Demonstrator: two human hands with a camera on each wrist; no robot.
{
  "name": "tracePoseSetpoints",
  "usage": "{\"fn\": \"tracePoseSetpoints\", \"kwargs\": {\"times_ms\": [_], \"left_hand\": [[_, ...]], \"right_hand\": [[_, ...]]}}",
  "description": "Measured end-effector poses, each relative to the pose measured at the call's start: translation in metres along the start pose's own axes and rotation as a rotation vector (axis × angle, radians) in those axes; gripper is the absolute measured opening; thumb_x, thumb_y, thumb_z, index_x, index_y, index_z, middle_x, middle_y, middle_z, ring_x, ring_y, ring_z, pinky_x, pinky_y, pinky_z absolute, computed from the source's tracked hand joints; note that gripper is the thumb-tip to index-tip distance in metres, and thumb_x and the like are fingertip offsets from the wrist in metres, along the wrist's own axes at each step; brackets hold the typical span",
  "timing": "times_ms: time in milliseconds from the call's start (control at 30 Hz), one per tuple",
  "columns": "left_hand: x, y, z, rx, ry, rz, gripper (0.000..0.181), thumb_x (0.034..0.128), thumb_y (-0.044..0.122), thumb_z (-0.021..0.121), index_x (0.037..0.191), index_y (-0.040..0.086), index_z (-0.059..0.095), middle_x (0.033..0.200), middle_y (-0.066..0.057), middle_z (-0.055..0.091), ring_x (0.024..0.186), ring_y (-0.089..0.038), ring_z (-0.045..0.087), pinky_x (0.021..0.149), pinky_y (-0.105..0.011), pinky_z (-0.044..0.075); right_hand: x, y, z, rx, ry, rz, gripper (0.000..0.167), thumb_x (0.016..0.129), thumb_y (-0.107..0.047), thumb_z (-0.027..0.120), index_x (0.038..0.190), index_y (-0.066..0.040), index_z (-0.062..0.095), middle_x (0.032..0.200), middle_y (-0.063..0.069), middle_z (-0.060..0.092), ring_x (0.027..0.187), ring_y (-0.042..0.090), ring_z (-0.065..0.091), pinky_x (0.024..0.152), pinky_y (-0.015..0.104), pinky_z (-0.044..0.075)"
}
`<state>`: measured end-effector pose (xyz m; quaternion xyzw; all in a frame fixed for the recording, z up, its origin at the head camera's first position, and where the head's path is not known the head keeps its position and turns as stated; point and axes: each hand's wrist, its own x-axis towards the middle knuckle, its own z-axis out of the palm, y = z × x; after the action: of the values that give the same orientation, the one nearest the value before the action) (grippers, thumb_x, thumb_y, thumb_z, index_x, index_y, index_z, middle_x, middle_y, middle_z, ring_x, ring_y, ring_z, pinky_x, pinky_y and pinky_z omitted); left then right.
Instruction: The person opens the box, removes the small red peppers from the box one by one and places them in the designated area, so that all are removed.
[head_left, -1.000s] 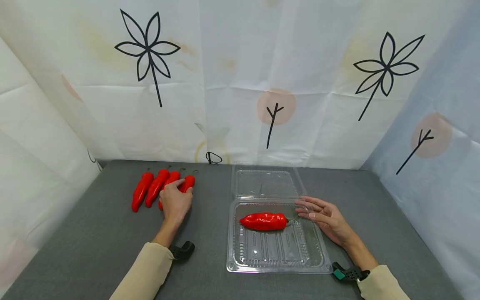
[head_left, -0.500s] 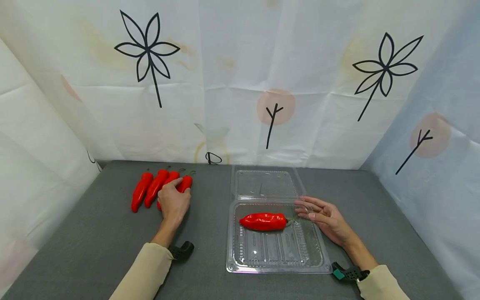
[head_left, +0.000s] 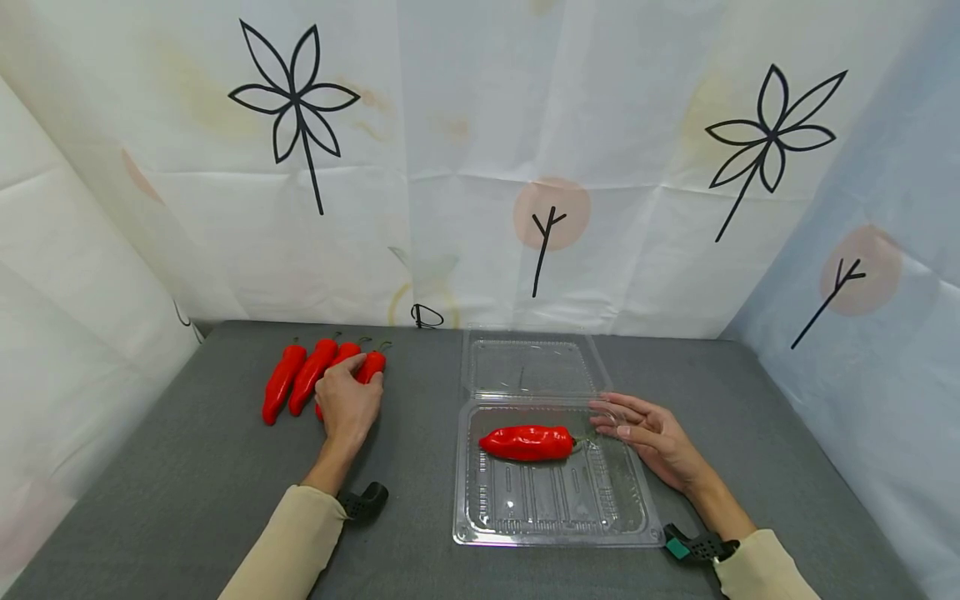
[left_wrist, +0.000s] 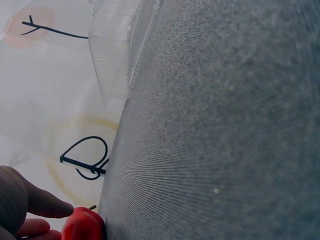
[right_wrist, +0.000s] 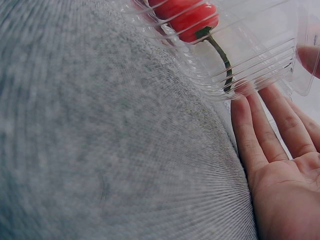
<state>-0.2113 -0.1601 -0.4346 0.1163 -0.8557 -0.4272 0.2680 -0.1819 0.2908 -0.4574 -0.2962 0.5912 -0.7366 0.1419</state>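
In the head view, my left hand (head_left: pixel 350 406) pinches the rightmost of several red chili peppers lying side by side at the back left; that chili pepper (head_left: pixel 372 364) shows between thumb and forefinger. Its rounded top (left_wrist: pixel 84 225) also appears low in the left wrist view. Another red chili pepper (head_left: pixel 527 443) lies crosswise in a clear plastic clamshell container (head_left: pixel 558 537), stem to the right. At the container's right side, my right hand (head_left: pixel 663 442) touches the wall with nearly straight fingers; one fingertip shows through the plastic in the right wrist view.
The container's lid (head_left: pixel 528 367) lies folded back towards the rear wall. Three more red chili peppers (head_left: pixel 283 383) lie left of and under my left hand. Grey cloth (head_left: pixel 420 467) covers the table. Printed fabric (head_left: pixel 465 150) stands behind and at both sides.
My left hand and the rightmost chili pepper have shifted slightly left since one second ago. My right hand and the container stay in place.
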Motion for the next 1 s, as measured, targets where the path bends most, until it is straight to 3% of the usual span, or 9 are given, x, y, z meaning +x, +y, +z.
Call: {"fn": "tracePoseSetpoints", "kwargs": {"times_ms": [533, 800, 1000], "left_hand": [[0.001, 0.015, -0.006, -0.030, 0.011, -0.018, 0.034, 0.0884, 0.013, 0.073, 0.119, -0.001, 0.073, 0.112, -0.022, 0.073, 0.104, -0.042, 0.065, 0.092, -0.059, 0.046], [-0.004, 0.032, -0.009, -0.137, -0.043, 0.019, 0.034, 0.0890, 0.012, 0.074, 0.121, 0.001, 0.073, 0.112, -0.024, 0.072, 0.104, -0.042, 0.063, 0.087, -0.055, 0.050], [-0.010, 0.042, -0.009, -0.255, -0.099, 0.050, 0.036, 0.0881, 0.007, 0.077, 0.123, -0.001, 0.072, 0.118, -0.021, 0.071, 0.110, -0.037, 0.067, 0.094, -0.050, 0.053]], "right_hand": [[0.000, -0.001, 0.000, -0.009, 0.009, 0.010, 0.052, 0.100, 0.013, 0.041, 0.149, 0.018, 0.027, 0.148, 0.015, 0.053, 0.130, 0.027, 0.057, 0.105, 0.035, 0.047], [0.000, -0.003, 0.001, 0.002, 0.010, 0.010, 0.051, 0.100, 0.013, 0.041, 0.149, 0.018, 0.027, 0.148, 0.016, 0.053, 0.130, 0.027, 0.057, 0.105, 0.035, 0.047], [0.000, -0.001, 0.001, 0.010, 0.003, 0.005, 0.051, 0.100, 0.013, 0.042, 0.149, 0.019, 0.027, 0.148, 0.015, 0.053, 0.129, 0.027, 0.057, 0.105, 0.034, 0.047]]}}
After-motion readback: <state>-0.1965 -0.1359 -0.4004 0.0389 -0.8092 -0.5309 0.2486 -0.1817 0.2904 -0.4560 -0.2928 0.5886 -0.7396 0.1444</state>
